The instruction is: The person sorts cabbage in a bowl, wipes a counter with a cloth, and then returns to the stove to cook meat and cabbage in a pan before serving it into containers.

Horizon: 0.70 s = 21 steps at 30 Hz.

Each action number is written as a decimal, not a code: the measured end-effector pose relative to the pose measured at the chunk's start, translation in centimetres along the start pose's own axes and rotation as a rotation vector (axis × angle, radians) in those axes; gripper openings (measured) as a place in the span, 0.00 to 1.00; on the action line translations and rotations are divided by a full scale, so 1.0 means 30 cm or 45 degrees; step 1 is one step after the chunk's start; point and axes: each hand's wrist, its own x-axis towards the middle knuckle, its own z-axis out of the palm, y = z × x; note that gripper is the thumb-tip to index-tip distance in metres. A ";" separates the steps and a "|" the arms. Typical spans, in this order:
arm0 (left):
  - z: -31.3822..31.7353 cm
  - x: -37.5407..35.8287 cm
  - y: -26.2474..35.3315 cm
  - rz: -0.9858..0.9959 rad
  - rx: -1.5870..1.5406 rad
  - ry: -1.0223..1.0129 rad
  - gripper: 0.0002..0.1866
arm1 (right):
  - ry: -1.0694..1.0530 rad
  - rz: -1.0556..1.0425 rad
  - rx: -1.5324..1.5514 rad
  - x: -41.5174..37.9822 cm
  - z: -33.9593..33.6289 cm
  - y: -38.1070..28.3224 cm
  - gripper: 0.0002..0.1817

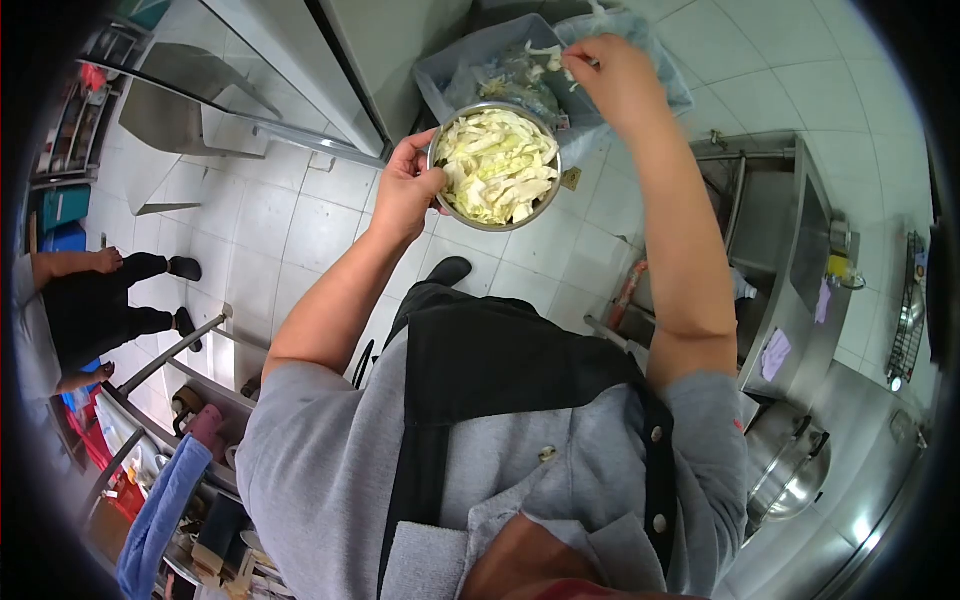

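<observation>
A round metal bowl (434, 160) heaped with chopped pale green and white cabbage (498, 165) is held at its left rim by my left hand (405, 190). My right hand (608, 78) is up to the right of the bowl, over the bins, its fingers pinched together. Small whitish scraps (548, 58) show beside its fingertips. Below it stands a grey bin (435, 85) lined with clear plastic and holding scraps, with another plastic-lined bin (655, 50) beside it.
Another person (85, 300) in a dark apron stands at the far left. A metal rack (190, 385) with a blue towel (165, 510) is at lower left. To the right are a steel counter (800, 290) and a lidded pot (790, 465). White tiles (325, 225) cover the floor.
</observation>
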 end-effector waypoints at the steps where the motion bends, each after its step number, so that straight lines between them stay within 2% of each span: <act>1: 0.006 -0.003 0.008 0.003 -0.008 -0.004 0.27 | -0.063 0.011 0.048 -0.038 -0.011 -0.044 0.13; 3: 0.008 -0.002 0.013 0.017 -0.007 -0.014 0.27 | -0.182 0.034 0.148 -0.120 -0.030 -0.127 0.12; 6: 0.007 0.002 0.016 0.025 0.015 -0.030 0.28 | -0.459 -0.100 0.051 -0.208 -0.021 -0.176 0.09; 9: 0.017 0.008 0.035 0.024 0.010 -0.047 0.28 | -0.407 -0.262 0.051 -0.264 0.014 -0.180 0.06; 11: 0.023 0.007 0.049 0.019 -0.009 -0.065 0.27 | -0.466 -0.338 0.092 -0.285 0.004 -0.192 0.04; 15: 0.033 0.004 0.063 0.033 -0.029 -0.109 0.27 | -0.379 -0.602 -0.039 -0.313 0.055 -0.195 0.08; 18: 0.035 0.007 0.060 0.060 -0.012 -0.132 0.27 | -0.474 -0.564 -0.111 -0.282 0.077 -0.181 0.12; 21: 0.030 0.013 0.051 0.058 -0.010 -0.096 0.28 | -0.444 -0.475 0.302 -0.260 0.084 -0.121 0.10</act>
